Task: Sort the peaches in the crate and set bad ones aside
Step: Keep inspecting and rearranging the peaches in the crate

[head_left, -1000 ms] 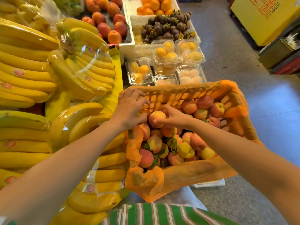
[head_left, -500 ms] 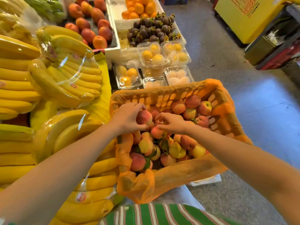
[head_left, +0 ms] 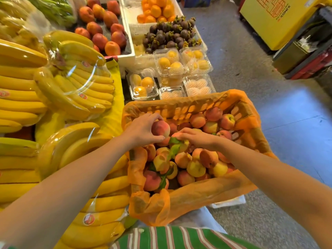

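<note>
An orange crate (head_left: 249,123), lined with orange plastic, holds several peaches (head_left: 195,168), some red, some yellow, with green leaves among them. My left hand (head_left: 142,130) grips one red-pink peach (head_left: 160,128) above the crate's left side. Beside it my right hand (head_left: 195,138) reaches down into the pile with its fingers curled round a peach and a green leaf (head_left: 175,141); most of that fruit is hidden under the hand.
Wrapped banana bunches (head_left: 71,87) fill the stand to the left. Behind the crate stand clear clamshells of yellow fruit (head_left: 170,63), a white tray (head_left: 132,18) of mangosteens and oranges, and nectarines (head_left: 100,24). Grey floor lies to the right, with a yellow box (head_left: 280,20).
My left hand has taken hold of a red peach and lifted it above the pile. My right hand let go of its earlier peach and moved down among the fruit and leaves.
</note>
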The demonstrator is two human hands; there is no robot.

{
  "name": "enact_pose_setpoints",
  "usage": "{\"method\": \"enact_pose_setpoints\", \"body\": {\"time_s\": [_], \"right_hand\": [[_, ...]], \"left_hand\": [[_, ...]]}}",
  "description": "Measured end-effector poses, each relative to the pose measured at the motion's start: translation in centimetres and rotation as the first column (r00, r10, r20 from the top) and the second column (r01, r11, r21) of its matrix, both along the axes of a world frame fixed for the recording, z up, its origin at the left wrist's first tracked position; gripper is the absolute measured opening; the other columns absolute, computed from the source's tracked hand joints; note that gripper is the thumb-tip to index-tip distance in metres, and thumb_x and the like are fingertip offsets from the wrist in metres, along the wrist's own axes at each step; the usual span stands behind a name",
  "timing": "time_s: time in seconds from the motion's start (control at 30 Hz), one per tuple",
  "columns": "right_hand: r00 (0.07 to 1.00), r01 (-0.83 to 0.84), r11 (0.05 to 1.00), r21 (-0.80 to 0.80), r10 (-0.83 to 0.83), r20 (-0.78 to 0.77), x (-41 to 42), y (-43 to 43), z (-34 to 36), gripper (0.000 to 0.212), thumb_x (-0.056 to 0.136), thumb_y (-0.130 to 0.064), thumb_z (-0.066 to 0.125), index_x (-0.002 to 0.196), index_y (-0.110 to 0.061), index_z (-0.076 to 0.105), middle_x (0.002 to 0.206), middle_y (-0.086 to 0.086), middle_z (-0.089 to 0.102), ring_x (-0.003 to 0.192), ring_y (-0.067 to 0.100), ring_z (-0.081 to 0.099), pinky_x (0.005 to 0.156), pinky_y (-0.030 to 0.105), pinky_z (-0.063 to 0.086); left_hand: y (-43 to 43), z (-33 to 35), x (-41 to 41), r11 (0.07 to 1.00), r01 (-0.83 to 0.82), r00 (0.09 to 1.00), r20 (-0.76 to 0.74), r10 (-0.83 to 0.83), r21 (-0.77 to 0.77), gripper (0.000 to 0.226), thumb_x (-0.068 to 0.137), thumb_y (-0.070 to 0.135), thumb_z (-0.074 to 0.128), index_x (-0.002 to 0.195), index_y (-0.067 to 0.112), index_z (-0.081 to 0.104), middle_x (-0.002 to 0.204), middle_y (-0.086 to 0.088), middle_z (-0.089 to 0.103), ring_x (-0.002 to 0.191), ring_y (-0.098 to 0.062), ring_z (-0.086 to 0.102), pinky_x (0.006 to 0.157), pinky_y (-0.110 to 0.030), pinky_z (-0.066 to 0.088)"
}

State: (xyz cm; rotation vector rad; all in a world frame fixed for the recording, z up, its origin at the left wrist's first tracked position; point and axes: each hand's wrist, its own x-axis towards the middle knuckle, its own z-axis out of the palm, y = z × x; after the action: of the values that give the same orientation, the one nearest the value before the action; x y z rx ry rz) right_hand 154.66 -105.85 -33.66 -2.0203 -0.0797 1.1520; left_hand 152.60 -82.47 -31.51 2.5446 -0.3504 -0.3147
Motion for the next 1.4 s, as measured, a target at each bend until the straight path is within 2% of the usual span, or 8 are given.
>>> {"method": "enact_pose_setpoints", "body": {"time_s": [0.13, 0.3, 0.5, 0.6, 0.73, 1.0, 1.23, 1.4], "right_hand": [[0.917, 0.252, 0.943, 0.216, -0.161, -0.366, -0.3, -2.2, 2.0, 0.06, 0.098, -0.053, 0.026, 0.095, -0.007, 0.064, 0.077, 0.012, 0.066, 0.067, 0.023, 0.053, 0.065, 0.029, 0.045], [0.871, 0.327, 0.898, 0.295, -0.165, -0.462, -0.5, -4.6, 2.7, 0.07, 0.096, -0.061, 0.024, 0.086, -0.011, 0.072, 0.076, 0.013, 0.067, 0.064, 0.021, 0.059, 0.065, 0.027, 0.048], [0.922, 0.317, 0.884, 0.343, -0.203, -0.328, -0.6, -7.6, 2.6, 0.038, 0.092, -0.041, 0.056, 0.125, -0.024, 0.053, 0.112, 0.001, 0.065, 0.094, 0.017, 0.062, 0.076, 0.028, 0.048], [0.97, 0.219, 0.949, 0.228, -0.187, -0.153, -0.7, -9.2, 3.9, 0.046, 0.085, -0.03, 0.065, 0.129, -0.027, 0.051, 0.127, 0.006, 0.055, 0.112, 0.02, 0.057, 0.092, 0.036, 0.048], [0.995, -0.055, 0.993, -0.109, 0.064, 0.081, -0.2, -11.4, 6.4, 0.058, 0.067, -0.036, 0.074, 0.12, -0.035, 0.049, 0.119, -0.003, 0.049, 0.104, 0.017, 0.053, 0.085, 0.032, 0.051], [0.827, -0.403, 0.631, -0.663, 0.562, 0.033, -0.2, -13.5, 7.8, 0.058, 0.067, -0.034, 0.077, 0.114, -0.03, 0.043, 0.108, 0.001, 0.055, 0.099, 0.024, 0.054, 0.078, 0.04, 0.052], [0.784, -0.504, 0.524, -0.687, 0.611, -0.11, -1.5, -14.0, 6.8, 0.056, 0.062, -0.012, 0.071, 0.113, -0.03, 0.057, 0.104, 0.003, 0.063, 0.088, 0.028, 0.063, 0.066, 0.039, 0.056], [0.825, -0.464, 0.612, -0.641, 0.562, -0.061, -1.4, -15.4, 5.3, 0.028, 0.065, -0.025, 0.066, 0.092, -0.03, 0.07, 0.084, 0.0, 0.07, 0.077, 0.025, 0.067, 0.066, 0.048, 0.059]], "left_hand": [[-1.7, 0.1, 0.4, 0.978, -0.085, 0.986, -0.159, 0.054, -0.193, 0.054, 0.075, 0.039, 0.076, 0.12, 0.027, 0.049, 0.114, 0.0, 0.055, 0.099, -0.017, 0.052, 0.076, -0.026, 0.044], [-3.3, 0.5, 0.5, 0.768, -0.406, 0.803, -0.595, 0.041, -0.495, 0.042, 0.073, 0.039, 0.071, 0.111, 0.032, 0.053, 0.123, -0.007, 0.052, 0.106, -0.027, 0.059, 0.084, -0.039, 0.055], [-5.3, 1.6, 0.5, 0.638, -0.538, 0.645, -0.757, -0.11, -0.551, 0.024, 0.091, 0.019, 0.054, 0.113, 0.029, 0.056, 0.123, -0.009, 0.052, 0.105, -0.027, 0.058, 0.077, -0.032, 0.054], [-6.4, 1.6, 0.6, 0.688, -0.513, 0.626, -0.772, -0.108, -0.513, 0.024, 0.093, 0.026, 0.054, 0.117, 0.027, 0.055, 0.123, -0.008, 0.051, 0.102, -0.026, 0.056, 0.084, -0.036, 0.05], [-7.9, 1.3, 0.8, 0.78, -0.375, 0.661, -0.734, -0.154, -0.501, 0.038, 0.09, 0.031, 0.061, 0.126, 0.021, 0.052, 0.123, -0.005, 0.054, 0.103, -0.02, 0.057, 0.075, -0.03, 0.048], [-11.3, -0.7, 2.1, 0.944, -0.099, 0.823, -0.558, -0.101, -0.316, 0.045, 0.081, 0.038, 0.073, 0.118, 0.022, 0.054, 0.1, -0.003, 0.052, 0.086, -0.018, 0.053, 0.076, -0.037, 0.05], [-14.0, -1.5, 3.8, 0.975, -0.031, 0.897, -0.436, -0.071, -0.222, 0.062, 0.075, 0.045, 0.076, 0.123, 0.018, 0.049, 0.115, -0.001, 0.049, 0.101, -0.019, 0.049, 0.076, -0.033, 0.046], [-16.3, -2.4, 4.7, 0.963, -0.047, 0.905, -0.419, -0.072, -0.266, 0.059, 0.072, 0.04, 0.08, 0.12, 0.016, 0.055, 0.117, -0.007, 0.054, 0.105, -0.025, 0.053, 0.084, -0.042, 0.051]]}}
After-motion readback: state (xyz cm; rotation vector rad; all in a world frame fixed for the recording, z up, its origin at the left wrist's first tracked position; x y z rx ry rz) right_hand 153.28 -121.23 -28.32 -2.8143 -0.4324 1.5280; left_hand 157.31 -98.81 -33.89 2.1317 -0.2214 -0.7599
